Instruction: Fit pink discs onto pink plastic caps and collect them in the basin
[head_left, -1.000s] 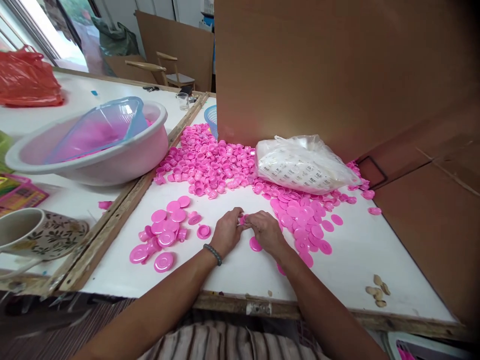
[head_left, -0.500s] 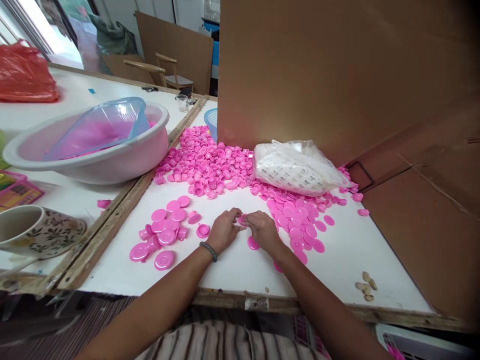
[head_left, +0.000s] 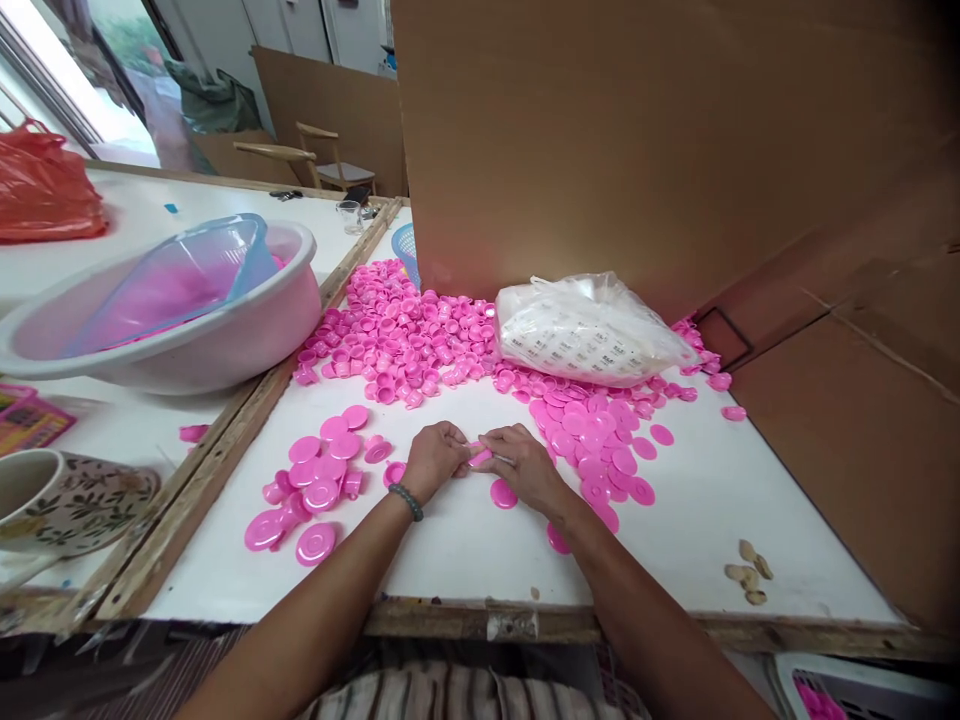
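Over the middle of the white table, my left hand [head_left: 436,460] and my right hand [head_left: 523,466] meet, fingertips pinching a small pink plastic saucer [head_left: 480,456] between them. My fingers cover part of it. A single pink disc [head_left: 503,493] lies flat just below my right hand. Left of my left hand is a loose group of pink saucers [head_left: 321,494], some with little cups on or beside them. One small cup on a saucer [head_left: 394,473] is partly hidden by my left wrist. A spread of flat pink discs [head_left: 589,440] lies right of my right hand.
A heap of small pink cups [head_left: 405,335] lies behind my hands, beside a white plastic bag [head_left: 592,335] and a tall cardboard sheet [head_left: 600,150]. At left stand a basin [head_left: 217,360] and a flowered mug [head_left: 82,500]. Peanut shells [head_left: 748,573] lie near the right front edge.
The camera view has shifted slightly. My hands stay together, and the pink saucer between them now shows more of its flat face.
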